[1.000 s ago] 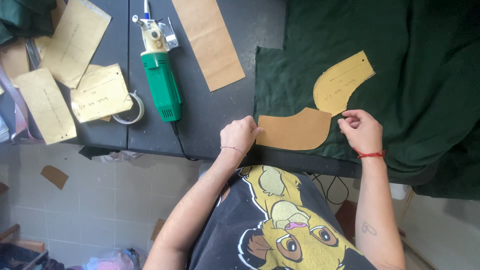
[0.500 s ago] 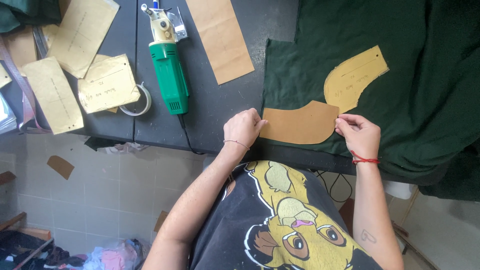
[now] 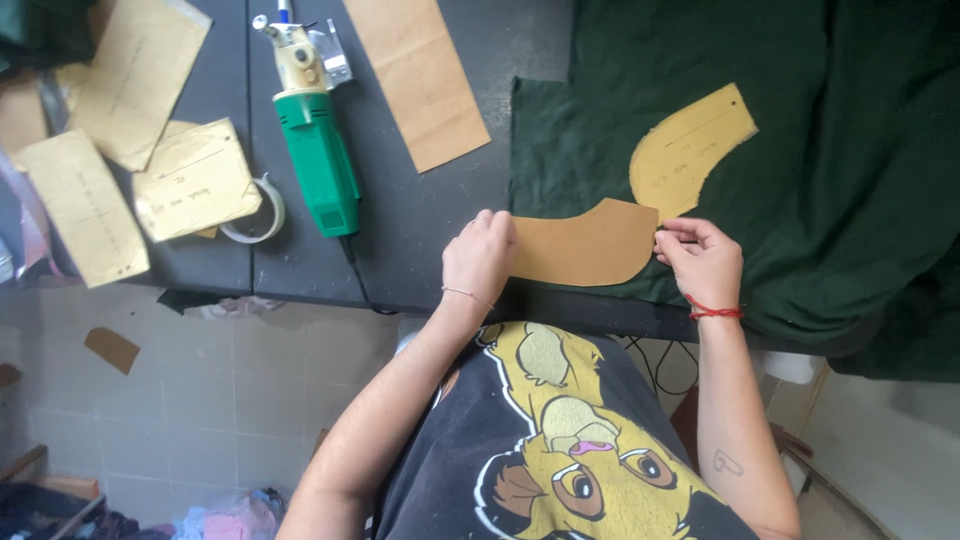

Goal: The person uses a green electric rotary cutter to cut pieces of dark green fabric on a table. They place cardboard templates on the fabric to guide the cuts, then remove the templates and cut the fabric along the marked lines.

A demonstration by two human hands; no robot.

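Observation:
A dark green fabric [image 3: 820,170] lies spread over the right of the black table [image 3: 420,230]. On its near edge rests a brown curved cardboard pattern [image 3: 585,245], with a yellowish pattern piece [image 3: 690,150] just beyond it. My left hand [image 3: 480,255] presses the brown pattern's left end against the table. My right hand [image 3: 700,255], with a red string on the wrist, pinches at the brown pattern's right end, where the two pieces meet. What the fingertips grip is too small to tell.
A green electric cutting tool [image 3: 315,150] lies on the table to the left, its cord running off the near edge. A long brown paper strip [image 3: 415,75], several yellowish pattern cards [image 3: 190,180] and a tape roll [image 3: 255,215] lie further left. Tiled floor below.
The view shifted slightly, so the table sits a little further right in frame. Both hands stay at the ends of the brown pattern, with only small finger adjustments.

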